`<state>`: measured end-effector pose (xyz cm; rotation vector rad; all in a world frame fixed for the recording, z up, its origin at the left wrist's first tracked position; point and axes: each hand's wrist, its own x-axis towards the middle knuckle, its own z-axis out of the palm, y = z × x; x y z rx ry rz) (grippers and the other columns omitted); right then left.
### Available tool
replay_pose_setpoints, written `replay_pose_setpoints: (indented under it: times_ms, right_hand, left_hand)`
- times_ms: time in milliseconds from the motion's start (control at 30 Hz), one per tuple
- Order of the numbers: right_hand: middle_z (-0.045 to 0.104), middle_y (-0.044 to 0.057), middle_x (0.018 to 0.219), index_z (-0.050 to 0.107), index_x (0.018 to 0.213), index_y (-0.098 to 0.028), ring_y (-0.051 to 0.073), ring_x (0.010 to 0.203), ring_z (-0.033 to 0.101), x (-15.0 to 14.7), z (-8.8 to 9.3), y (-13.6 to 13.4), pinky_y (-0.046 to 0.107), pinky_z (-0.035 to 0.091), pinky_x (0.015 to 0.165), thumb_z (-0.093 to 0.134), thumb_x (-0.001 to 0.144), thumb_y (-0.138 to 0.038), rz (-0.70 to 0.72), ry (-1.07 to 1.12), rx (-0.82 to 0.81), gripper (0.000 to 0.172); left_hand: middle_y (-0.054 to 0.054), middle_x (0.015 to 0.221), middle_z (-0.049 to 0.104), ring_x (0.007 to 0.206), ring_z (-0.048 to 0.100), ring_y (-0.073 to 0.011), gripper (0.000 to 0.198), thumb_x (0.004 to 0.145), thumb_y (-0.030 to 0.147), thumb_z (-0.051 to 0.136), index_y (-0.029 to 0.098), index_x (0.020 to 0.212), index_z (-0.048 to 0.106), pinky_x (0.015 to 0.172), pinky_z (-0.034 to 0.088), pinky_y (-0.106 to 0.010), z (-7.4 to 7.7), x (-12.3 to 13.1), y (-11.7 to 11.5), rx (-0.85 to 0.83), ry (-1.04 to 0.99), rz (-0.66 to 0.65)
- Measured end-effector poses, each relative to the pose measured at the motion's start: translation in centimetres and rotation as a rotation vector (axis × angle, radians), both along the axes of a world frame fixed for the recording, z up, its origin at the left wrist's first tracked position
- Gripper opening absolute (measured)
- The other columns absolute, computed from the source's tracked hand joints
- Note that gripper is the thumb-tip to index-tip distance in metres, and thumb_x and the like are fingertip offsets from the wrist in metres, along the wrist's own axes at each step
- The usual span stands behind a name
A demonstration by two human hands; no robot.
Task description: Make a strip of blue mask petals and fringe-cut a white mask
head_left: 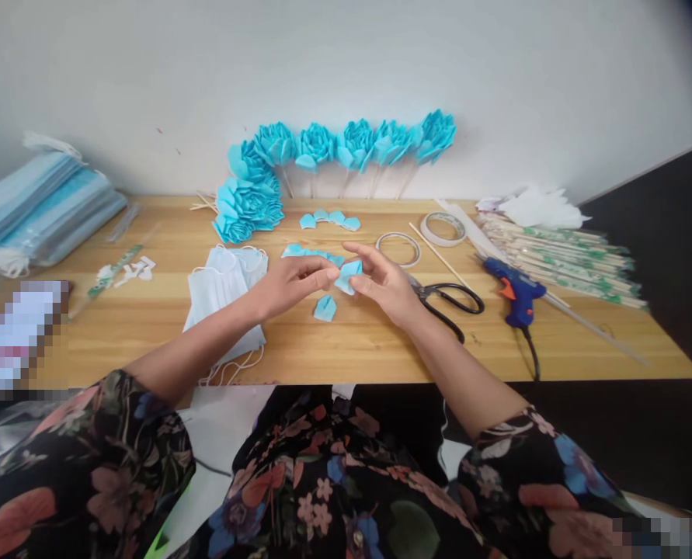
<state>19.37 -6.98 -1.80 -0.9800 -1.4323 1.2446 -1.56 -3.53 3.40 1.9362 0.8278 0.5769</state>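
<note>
Over the middle of the wooden table, a small light-blue fabric petal (pixel 349 276) is held between my two hands. My right hand (pixel 389 287) pinches it between thumb and fingers, with the index finger raised. At its left edge, my left hand (pixel 296 286) has thumb and fingers closed together on the petal's corner. Just below lies a single folded blue petal (pixel 325 309). Behind my hands is a row of blue petals (pixel 307 251), partly hidden by my fingers. Farther back, several more petals (pixel 329 220) form a short curved line.
Blue fabric flowers (pixel 357 144) on sticks lean along the wall. Flat face masks (pixel 220 287) lie under my left forearm. To the right are black-handled scissors (pixel 453 299), tape rolls (pixel 444 227), a blue glue gun (pixel 517 291) and wrapped chopsticks (pixel 561 252). Bagged masks (pixel 48 202) stand left.
</note>
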Motion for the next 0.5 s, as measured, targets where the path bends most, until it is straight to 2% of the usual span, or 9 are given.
replay_pose_setpoints:
  times_ms: [100,200,267,367,433,500]
  right_hand:
    - [0.066,0.002,0.1,0.056,0.134,-0.026,0.015,0.084,0.06,0.0,0.3,0.4,0.028,0.051,0.069,0.077,0.08,-0.048,-0.017,-0.005,0.009,0.062]
    - [0.067,0.002,0.097,0.057,0.135,-0.026,0.016,0.085,0.06,0.3,1.0,0.9,0.027,0.05,0.066,0.077,0.078,-0.051,-0.007,0.003,-0.039,0.065]
    - [0.068,0.005,0.104,0.055,0.137,-0.027,0.019,0.091,0.063,0.8,1.8,1.3,0.028,0.053,0.066,0.068,0.083,-0.059,0.024,0.05,-0.1,0.065]
    - [0.069,0.008,0.118,0.054,0.139,-0.028,0.023,0.107,0.065,1.8,3.1,1.8,0.032,0.057,0.073,0.046,0.09,-0.07,0.038,0.091,-0.148,0.065]
    - [0.069,0.009,0.121,0.056,0.137,-0.027,0.023,0.112,0.065,2.2,3.9,2.1,0.034,0.057,0.079,0.044,0.093,-0.068,0.008,0.055,-0.142,0.061]
    - [0.071,0.008,0.117,0.058,0.134,-0.026,0.022,0.109,0.066,2.2,4.5,2.4,0.035,0.056,0.082,0.054,0.093,-0.058,-0.011,-0.005,-0.127,0.052]
  left_hand:
    - [0.001,0.069,0.058,0.064,0.048,-0.0112,0.031,0.082,0.047,0.066,0.016,0.081,0.067,0.061,0.037,-0.025,-0.5,0.8,0.4,-0.081,-0.018,-0.005]
    - [0.003,0.061,0.05,0.059,0.042,-0.0097,0.027,0.078,0.042,0.067,0.016,0.072,0.062,0.057,0.032,-0.025,-1.2,1.4,1.0,-0.085,-0.027,0.044]
    - [0.003,0.061,0.05,0.058,0.041,-0.0096,0.026,0.078,0.041,0.066,0.017,0.07,0.059,0.057,0.031,-0.025,-1.4,1.6,1.4,-0.078,-0.051,0.094]
    - [0.003,0.065,0.054,0.06,0.044,-0.0099,0.026,0.076,0.041,0.067,0.016,0.072,0.06,0.059,0.033,-0.025,-1.3,1.6,1.8,-0.106,-0.12,0.134]
    - [0.003,0.064,0.054,0.06,0.044,-0.0097,0.028,0.075,0.043,0.068,0.016,0.071,0.06,0.059,0.034,-0.025,-1.2,1.5,1.9,-0.135,-0.165,0.15]
    - [0.003,0.064,0.054,0.06,0.043,-0.0094,0.029,0.075,0.043,0.07,0.017,0.069,0.059,0.06,0.035,-0.025,-1.2,1.5,1.9,-0.154,-0.198,0.158]
